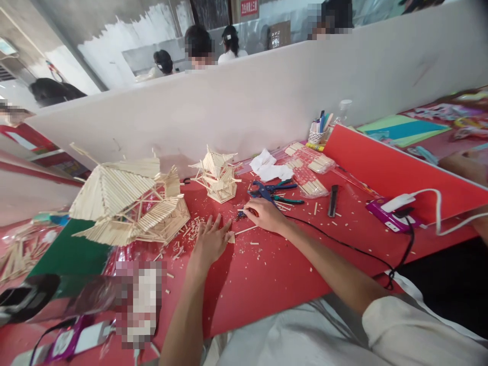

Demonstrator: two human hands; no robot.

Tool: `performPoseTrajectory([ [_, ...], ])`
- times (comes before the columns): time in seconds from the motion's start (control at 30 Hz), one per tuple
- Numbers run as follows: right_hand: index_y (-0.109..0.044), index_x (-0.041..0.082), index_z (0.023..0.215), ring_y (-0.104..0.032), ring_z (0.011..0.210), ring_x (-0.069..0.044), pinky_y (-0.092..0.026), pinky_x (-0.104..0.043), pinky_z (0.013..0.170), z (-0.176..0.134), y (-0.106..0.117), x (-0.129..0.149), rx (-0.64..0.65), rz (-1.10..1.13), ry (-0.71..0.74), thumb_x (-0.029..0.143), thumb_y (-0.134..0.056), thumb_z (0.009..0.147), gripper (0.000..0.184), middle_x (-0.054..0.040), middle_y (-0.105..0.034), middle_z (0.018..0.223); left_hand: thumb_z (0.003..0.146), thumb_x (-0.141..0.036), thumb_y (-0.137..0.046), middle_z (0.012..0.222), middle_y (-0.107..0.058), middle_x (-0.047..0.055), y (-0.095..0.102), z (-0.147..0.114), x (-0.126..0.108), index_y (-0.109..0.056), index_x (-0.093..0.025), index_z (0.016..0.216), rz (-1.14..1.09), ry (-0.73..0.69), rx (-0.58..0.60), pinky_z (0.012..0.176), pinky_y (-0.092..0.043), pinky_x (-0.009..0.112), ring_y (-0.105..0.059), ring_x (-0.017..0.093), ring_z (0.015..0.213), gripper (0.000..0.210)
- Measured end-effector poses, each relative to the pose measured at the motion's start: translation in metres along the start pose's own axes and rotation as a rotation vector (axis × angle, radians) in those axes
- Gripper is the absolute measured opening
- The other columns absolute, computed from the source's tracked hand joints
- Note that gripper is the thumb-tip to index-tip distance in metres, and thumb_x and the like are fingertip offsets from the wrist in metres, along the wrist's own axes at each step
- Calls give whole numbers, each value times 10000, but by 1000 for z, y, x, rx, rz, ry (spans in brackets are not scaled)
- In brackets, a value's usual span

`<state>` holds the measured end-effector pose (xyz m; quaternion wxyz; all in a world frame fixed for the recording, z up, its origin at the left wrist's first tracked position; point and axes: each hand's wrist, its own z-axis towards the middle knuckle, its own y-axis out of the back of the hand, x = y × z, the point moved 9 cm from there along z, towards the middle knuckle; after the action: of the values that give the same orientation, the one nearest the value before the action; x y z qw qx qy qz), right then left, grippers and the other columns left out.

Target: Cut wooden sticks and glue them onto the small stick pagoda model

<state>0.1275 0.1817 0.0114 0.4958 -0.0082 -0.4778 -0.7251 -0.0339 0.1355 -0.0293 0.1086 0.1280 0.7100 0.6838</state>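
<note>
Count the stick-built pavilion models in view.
2: the larger pavilion model left of the left hand, the smaller pavilion model beyond that hand, near the white partition. No others show.

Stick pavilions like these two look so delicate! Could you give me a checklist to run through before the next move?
1. Larger stick pavilion clear of both hands: ok, it stands apart from them.
2. Smaller stick pavilion upright: ok.
3. Red table free of scraps near the left hand: not ok, wood scraps lie beside it.
4. Right hand gripping firmly: cannot tell, its fingers largely hide what they touch.
5. Utility knife away from both hands: ok.
6. Knife blade retracted: cannot tell, too small to see.
</note>
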Motion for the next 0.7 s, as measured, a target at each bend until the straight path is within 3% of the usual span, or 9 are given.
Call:
performPoseTrajectory([
  [0.2, -647, 203, 870, -607, 805, -195, -427, -324, 786, 0, 1, 0, -2, -17, 3, 231, -553, 976, 145, -52, -680, 838, 1026, -444, -335, 1590, -371, 133, 7, 1, 15, -480, -214, 1482, 83, 98, -93, 1198, -239, 609, -272, 373, 1496, 531],
  [0.3, -649, 200, 870, -604, 797, -193, -418, -322, 775, 0, 4, 0, -8, -25, 9, 222, -557, 971, 139, -51, -677, 830, 1019, -437, -374, 1599, -359, 124, 12, -1, 28, -469, -260, 1488, 66, 106, -128, 1194, -248, 607, -252, 363, 1506, 510],
  [0.4, -647, 197, 867, -605, 817, -196, -415, -322, 788, 1, 5, 1, -4, -28, 15, 221, -561, 969, 135, -51, -677, 833, 1024, -464, -361, 1633, -299, 64, 10, 2, 18, -450, -365, 1485, 7, -49, -93, 1190, -280, 582, -228, 334, 1519, 480],
  [0.5, -644, 200, 867, -602, 823, -196, -416, -322, 799, 1, 7, 2, -3, -24, 8, 231, -554, 975, 144, -50, -676, 836, 1032, -489, -314, 1633, -307, 11, 5, 2, 8, -535, -397, 1414, -45, -165, -32, 1197, -282, 564, -248, 306, 1516, 451],
  [0.7, -652, 202, 871, -603, 819, -198, -422, -330, 797, 1, 7, 3, -1, -21, 7, 235, -545, 976, 153, -54, -679, 841, 1029, -481, -298, 1536, -466, 105, 21, -4, 49, -695, -244, 1253, 44, 118, -128, 1186, -281, 596, -304, 363, 1486, 514],
])
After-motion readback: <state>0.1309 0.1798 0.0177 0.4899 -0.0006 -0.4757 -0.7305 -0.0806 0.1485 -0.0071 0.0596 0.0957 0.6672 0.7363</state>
